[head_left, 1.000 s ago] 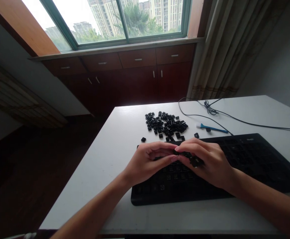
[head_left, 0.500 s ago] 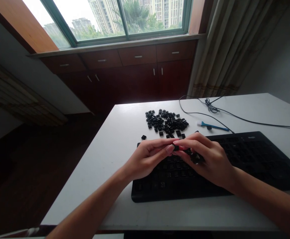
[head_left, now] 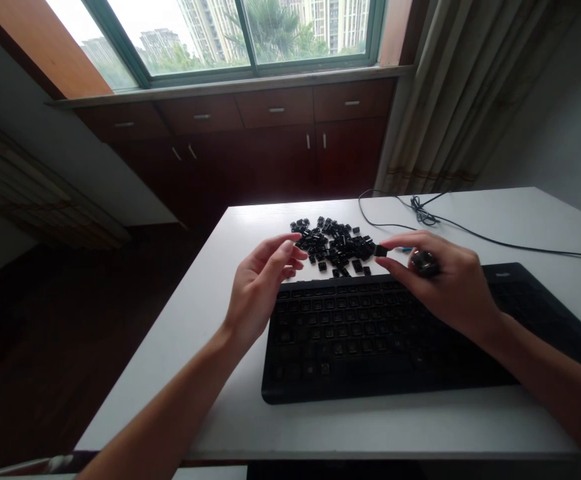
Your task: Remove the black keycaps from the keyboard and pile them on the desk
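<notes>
2 hands point(head_left: 453, 283) near 1 keyboard point(head_left: 350, 363), 1 keycap point(head_left: 380, 251) between right fingertips point(head_left: 388, 265)

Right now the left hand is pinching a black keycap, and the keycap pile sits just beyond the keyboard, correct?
Wrong hand. The head view shows the right hand pinching a black keycap; the keycap pile does sit just beyond the keyboard.

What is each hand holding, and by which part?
Right hand: a black keycap, pinched by its edges, plus a dark lump in curled fingers. Left hand: nothing visible.
</notes>
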A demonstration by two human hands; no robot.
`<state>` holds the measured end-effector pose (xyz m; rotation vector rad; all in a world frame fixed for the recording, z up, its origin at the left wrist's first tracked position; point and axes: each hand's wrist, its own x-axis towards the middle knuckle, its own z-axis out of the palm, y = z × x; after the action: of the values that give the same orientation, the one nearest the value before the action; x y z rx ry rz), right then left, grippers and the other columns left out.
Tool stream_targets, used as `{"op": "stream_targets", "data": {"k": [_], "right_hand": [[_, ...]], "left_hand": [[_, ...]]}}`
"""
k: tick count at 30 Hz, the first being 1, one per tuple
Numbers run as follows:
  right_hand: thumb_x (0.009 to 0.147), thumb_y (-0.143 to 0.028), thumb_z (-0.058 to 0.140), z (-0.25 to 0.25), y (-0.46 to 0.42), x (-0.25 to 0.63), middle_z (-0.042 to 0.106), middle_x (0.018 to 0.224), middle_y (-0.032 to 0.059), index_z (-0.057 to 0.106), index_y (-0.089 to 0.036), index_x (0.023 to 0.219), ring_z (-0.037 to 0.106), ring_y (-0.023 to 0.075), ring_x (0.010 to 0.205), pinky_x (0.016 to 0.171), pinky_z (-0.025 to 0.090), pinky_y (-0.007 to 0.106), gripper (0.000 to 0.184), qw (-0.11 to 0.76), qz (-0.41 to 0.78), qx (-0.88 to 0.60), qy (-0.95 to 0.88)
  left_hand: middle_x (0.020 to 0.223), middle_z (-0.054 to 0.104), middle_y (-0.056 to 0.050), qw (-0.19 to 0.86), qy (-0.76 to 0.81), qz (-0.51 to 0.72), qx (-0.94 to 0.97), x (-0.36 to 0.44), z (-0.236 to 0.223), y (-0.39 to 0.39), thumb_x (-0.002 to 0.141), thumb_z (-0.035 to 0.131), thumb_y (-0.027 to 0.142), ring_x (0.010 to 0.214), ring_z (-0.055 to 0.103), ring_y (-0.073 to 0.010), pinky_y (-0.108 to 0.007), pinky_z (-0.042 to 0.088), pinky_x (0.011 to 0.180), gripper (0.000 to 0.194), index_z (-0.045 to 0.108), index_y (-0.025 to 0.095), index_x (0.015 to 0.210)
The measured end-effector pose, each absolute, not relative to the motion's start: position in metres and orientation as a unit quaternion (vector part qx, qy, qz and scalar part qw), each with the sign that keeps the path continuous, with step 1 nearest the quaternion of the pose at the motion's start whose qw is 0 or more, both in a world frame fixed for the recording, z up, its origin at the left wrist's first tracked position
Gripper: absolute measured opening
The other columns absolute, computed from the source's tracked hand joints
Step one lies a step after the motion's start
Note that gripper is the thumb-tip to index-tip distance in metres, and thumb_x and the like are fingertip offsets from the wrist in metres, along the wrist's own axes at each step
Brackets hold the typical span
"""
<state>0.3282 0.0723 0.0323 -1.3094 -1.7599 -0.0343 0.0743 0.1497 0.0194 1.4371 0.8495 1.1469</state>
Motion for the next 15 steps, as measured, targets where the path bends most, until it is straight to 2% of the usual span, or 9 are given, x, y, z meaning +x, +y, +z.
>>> {"op": "stream_targets", "data": {"k": [8, 12, 15], "right_hand": [[0.09, -0.024, 0.069, 0.0249, 0.0722, 0.3253, 0.073, 0.104, 0.0046, 0.067, -0.022, 0.108, 0.071, 0.0196, 0.094, 0.083, 0.06, 0.034, 0.019, 0.421, -0.029, -0.504, -0.753], [0.09, -0.022, 0.069, 0.0226, 0.071, 0.3257, 0.072, 0.106, 0.0049, 0.067, -0.022, 0.111, 0.071, 0.0197, 0.094, 0.082, 0.061, 0.033, 0.021, 0.409, -0.037, -0.5, -0.763], [0.09, -0.022, 0.069, 0.0222, 0.0705, 0.326, 0.071, 0.107, 0.0053, 0.067, -0.022, 0.111, 0.071, 0.0196, 0.095, 0.08, 0.061, 0.031, 0.022, 0.405, -0.042, -0.498, -0.765]], "left_hand": [[0.091, 0.068, -0.004, 0.572, 0.354, 0.492, 0.552, 0.0773, 0.0178, 0.1511, 0.094, 0.06, 0.038, 0.079, 0.063, -0.0115, -0.022, 0.056, 0.07, 0.028, 0.069, 0.021, 0.114], [0.092, 0.068, -0.005, 0.544, 0.361, 0.488, 0.579, 0.0787, 0.0206, 0.1484, 0.097, 0.053, 0.042, 0.078, 0.064, -0.0132, -0.024, 0.056, 0.068, 0.031, 0.067, 0.02, 0.115], [0.091, 0.069, -0.006, 0.485, 0.348, 0.472, 0.648, 0.0758, 0.0209, 0.1462, 0.102, 0.043, 0.043, 0.076, 0.065, -0.014, -0.025, 0.054, 0.065, 0.035, 0.064, 0.018, 0.117]]}}
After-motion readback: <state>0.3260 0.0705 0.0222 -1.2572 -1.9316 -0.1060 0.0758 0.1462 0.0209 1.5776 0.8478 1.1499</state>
